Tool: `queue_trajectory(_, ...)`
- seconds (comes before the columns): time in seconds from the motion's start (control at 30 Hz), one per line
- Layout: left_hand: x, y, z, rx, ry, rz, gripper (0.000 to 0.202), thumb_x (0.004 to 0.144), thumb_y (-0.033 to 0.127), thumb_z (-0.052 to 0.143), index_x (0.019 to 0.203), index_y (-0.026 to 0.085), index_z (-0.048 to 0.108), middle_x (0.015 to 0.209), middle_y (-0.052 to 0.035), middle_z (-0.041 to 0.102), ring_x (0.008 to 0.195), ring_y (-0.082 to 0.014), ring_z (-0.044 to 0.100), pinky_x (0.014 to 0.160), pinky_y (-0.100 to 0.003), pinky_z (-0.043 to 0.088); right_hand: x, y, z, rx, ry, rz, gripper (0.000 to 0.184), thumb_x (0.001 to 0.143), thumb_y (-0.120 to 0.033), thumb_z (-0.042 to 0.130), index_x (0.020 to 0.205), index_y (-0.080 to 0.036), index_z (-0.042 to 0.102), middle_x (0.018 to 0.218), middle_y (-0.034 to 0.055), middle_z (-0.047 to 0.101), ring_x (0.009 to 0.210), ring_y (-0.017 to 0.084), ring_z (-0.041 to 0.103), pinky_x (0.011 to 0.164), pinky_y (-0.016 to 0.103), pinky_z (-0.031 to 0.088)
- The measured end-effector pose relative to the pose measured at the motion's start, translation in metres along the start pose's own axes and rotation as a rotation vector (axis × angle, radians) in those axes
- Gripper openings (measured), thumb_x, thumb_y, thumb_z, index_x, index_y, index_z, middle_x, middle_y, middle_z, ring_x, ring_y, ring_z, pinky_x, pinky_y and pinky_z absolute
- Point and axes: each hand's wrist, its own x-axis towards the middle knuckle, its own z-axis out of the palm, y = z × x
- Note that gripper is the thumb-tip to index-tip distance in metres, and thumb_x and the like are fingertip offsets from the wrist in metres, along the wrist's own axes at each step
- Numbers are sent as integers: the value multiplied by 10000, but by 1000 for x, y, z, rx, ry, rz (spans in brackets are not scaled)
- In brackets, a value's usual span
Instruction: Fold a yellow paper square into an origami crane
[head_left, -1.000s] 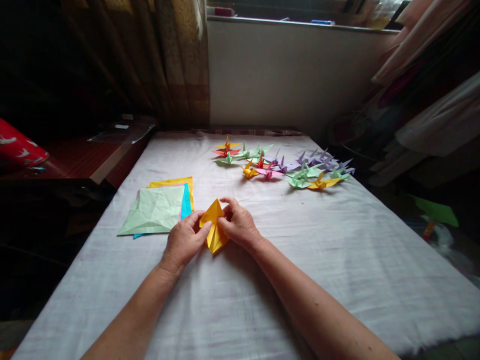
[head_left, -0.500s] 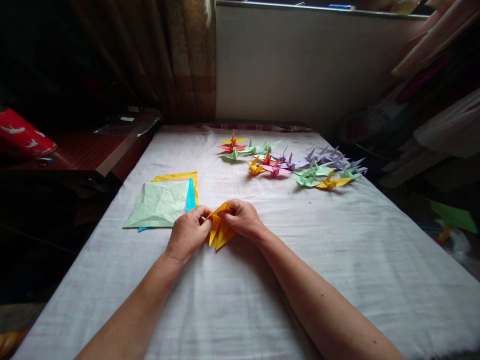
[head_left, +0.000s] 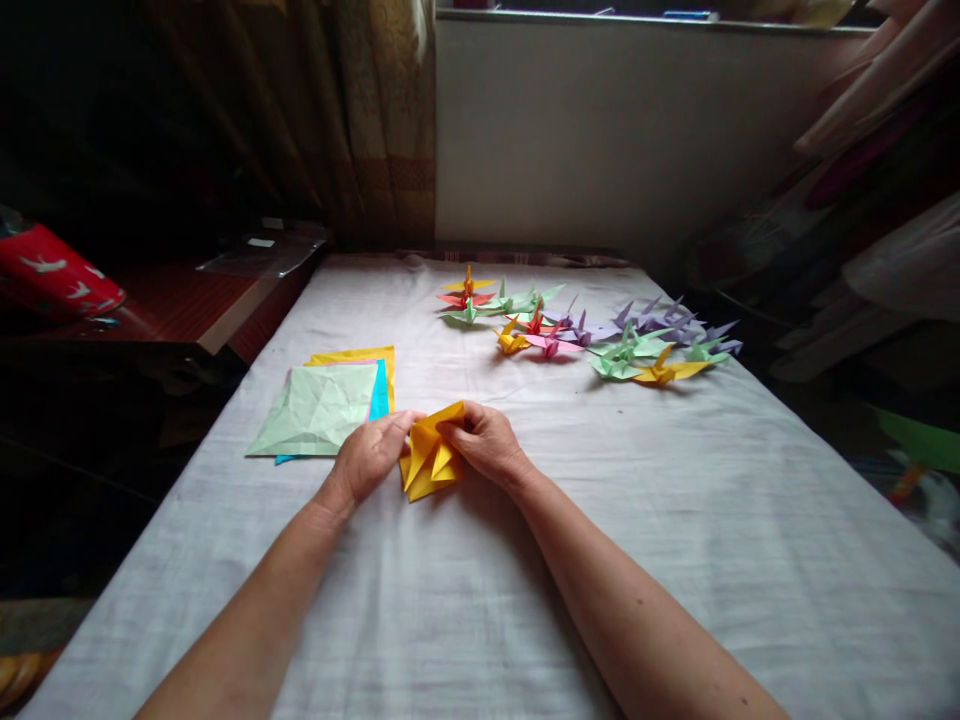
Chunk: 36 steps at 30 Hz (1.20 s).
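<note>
A partly folded yellow-orange paper (head_left: 430,455) rests on the white cloth (head_left: 525,560) in front of me. My left hand (head_left: 367,458) pinches its left side and my right hand (head_left: 486,440) pinches its upper right flap; both are closed on it. To the left of my left hand lies a small stack of flat sheets (head_left: 324,405), pale green on top with blue and yellow beneath. Further back sit several finished paper cranes (head_left: 585,330) in red, green, yellow, pink and purple.
A dark wooden side table (head_left: 180,310) with a red patterned item (head_left: 52,280) stands left of the cloth. Curtains (head_left: 360,120) and a white wall (head_left: 600,130) rise behind. Hanging fabric (head_left: 877,200) and a green object (head_left: 919,440) crowd the right side.
The yellow paper went from a tall narrow kite shape to a wider, opened-out shape. Both hands shifted slightly with it, and the view moved a little rightward.
</note>
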Motion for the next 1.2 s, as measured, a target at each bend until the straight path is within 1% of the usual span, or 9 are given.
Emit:
queue_trajectory(0.1, 5, -9, -2, -173, 16, -91, 674, 794, 729, 437, 937, 152, 755, 654, -50, 692, 558, -181, 620, 477, -249, 446, 0, -2, -1, 57, -36, 2, 148, 759, -284, 584, 776, -182, 691, 694, -25, 686, 595, 108, 580, 552, 197, 466)
queue_trajectory(0.27, 5, -8, 6, -187, -10, -65, 573, 705, 674, 602, 883, 152, 757, 728, -46, 727, 624, -179, 639, 574, -253, 492, -1, -2, 0, 42, -13, 5, 161, 757, -285, 590, 807, -188, 708, 721, -14, 700, 617, 120, 599, 572, 212, 472)
queue_trajectory(0.4, 3, -6, 6, -162, -25, -31, 458, 710, 602, 617, 816, 181, 763, 852, -56, 763, 811, -228, 682, 728, -286, 526, -2, 1, 3, -24, 30, -2, 130, 758, -286, 607, 790, -208, 705, 704, -23, 683, 654, 132, 601, 599, 223, 465)
queue_trajectory(0.5, 2, -7, 6, -108, -18, 1, 406, 726, 554, 608, 839, 196, 764, 889, -46, 768, 842, -227, 689, 772, -291, 527, -3, 0, 2, -66, 48, -11, 109, 743, -292, 616, 755, -206, 681, 673, -32, 654, 632, 127, 576, 592, 223, 450)
queue_trajectory(0.7, 3, -13, 11, -9, 27, 24, 334, 776, 475, 564, 848, 207, 751, 844, -24, 762, 765, -202, 688, 703, -267, 520, -4, -7, -10, 168, -117, -55, 192, 755, -340, 580, 873, -200, 637, 766, -21, 671, 658, 123, 599, 608, 224, 487)
queue_trajectory(0.77, 3, -14, 13, 11, 33, 26, 321, 780, 462, 559, 848, 212, 748, 843, -18, 762, 757, -197, 687, 693, -261, 515, -4, -6, -11, 164, -88, -63, 225, 774, -376, 573, 881, -195, 654, 786, 2, 690, 684, 139, 618, 639, 245, 505)
queue_trajectory(0.93, 2, -12, 15, 84, 70, 33, 276, 784, 423, 543, 827, 224, 729, 825, -14, 748, 754, -194, 677, 696, -266, 494, -5, 1, -3, 19, 105, -70, 208, 792, -359, 544, 825, -198, 671, 767, 15, 692, 680, 150, 606, 659, 261, 489)
queue_trajectory(1.03, 2, -10, 15, 132, 86, 36, 245, 800, 388, 524, 808, 227, 708, 822, -15, 736, 745, -190, 666, 696, -271, 483, -8, -1, -1, -7, 90, -75, 186, 790, -352, 556, 806, -198, 658, 711, -4, 662, 636, 138, 581, 634, 253, 477)
queue_trajectory(1.2, -1, -4, 14, 205, 86, 43, 207, 824, 349, 522, 788, 222, 681, 818, -17, 716, 739, -190, 651, 692, -283, 462, -6, -9, -5, 19, 36, -65, 295, 798, -435, 577, 950, -189, 638, 760, 0, 649, 671, 139, 594, 639, 248, 486)
